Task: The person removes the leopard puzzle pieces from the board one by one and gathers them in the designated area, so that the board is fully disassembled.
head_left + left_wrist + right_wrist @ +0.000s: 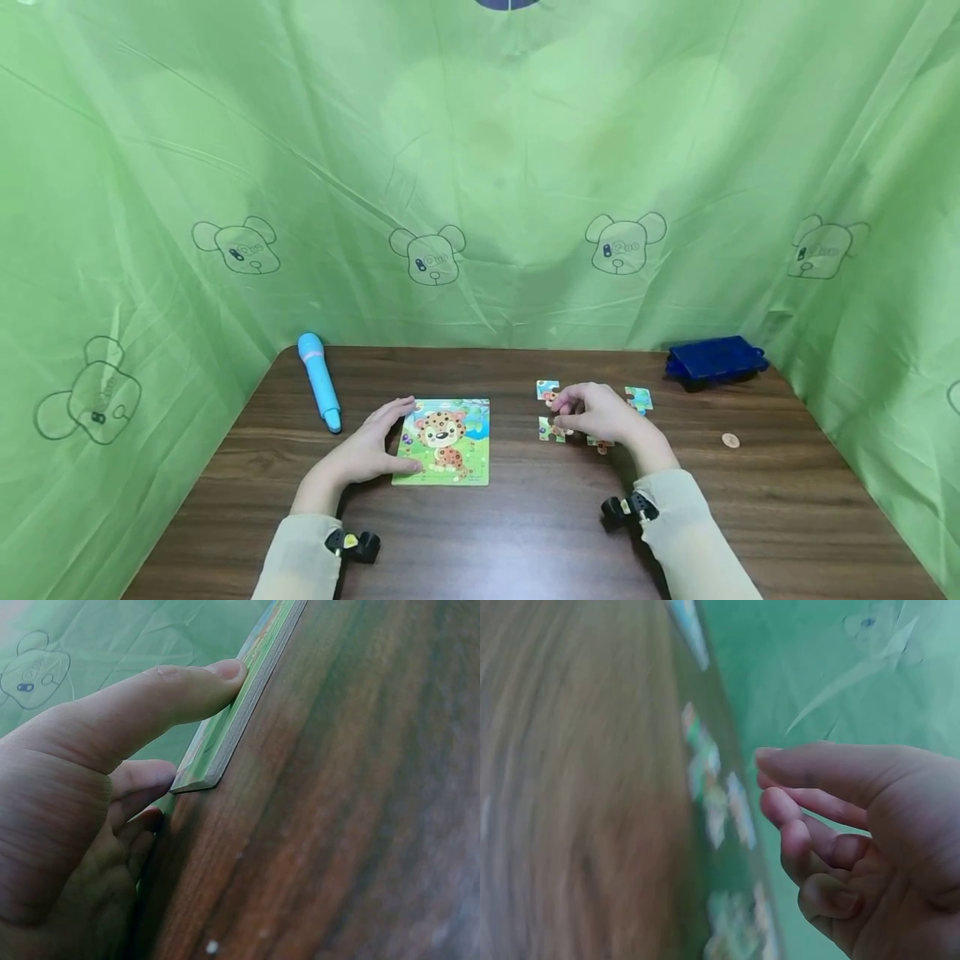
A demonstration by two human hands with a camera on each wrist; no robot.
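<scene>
A square leopard picture puzzle board [465, 433] lies flat on the table. My left hand [365, 450] spans its left edge, the thumb resting on the board near the lower corner and the fingers by the upper corner. In the left wrist view, the thumb [180, 694] touches the board's top face [217, 742]. Several loose jigsaw pieces [551, 430] lie right of the board, partly covered by my right hand [597, 412]. That hand hovers over them with loosely bent fingers. The right wrist view shows nothing between its thumb [810, 763] and fingers; the pieces are blurred there.
A light blue toy microphone [319, 380] lies at the back left of the table [480, 542]. At the back right sits a dark blue toy cart [716, 360], with a small round disc [731, 440] in front of it. Green cloth [510, 167] hangs behind and on both sides.
</scene>
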